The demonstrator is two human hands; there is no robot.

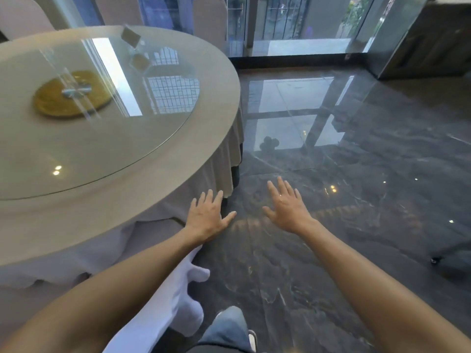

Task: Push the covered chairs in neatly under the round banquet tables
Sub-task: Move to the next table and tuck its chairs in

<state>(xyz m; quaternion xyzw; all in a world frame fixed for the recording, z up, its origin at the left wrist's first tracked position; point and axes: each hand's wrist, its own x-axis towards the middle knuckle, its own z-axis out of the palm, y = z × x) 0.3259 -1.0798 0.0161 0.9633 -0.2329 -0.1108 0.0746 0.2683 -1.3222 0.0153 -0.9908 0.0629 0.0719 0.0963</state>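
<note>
Hovering hands (207, 217) (286, 206), nothing held.

A dark, glossy marble floor (356, 200) fills the right half of the view and mirrors the bright panes of the glass doors (293, 21) at the far side, along with a few small ceiling lights. A round glass turntable (107, 138) shows a gold disc (71, 94) at its centre and a small card stand (130, 35) near its far edge. At the lower edge, a leg in blue jeans (226, 329) shows above a shoe (252, 340).
</note>
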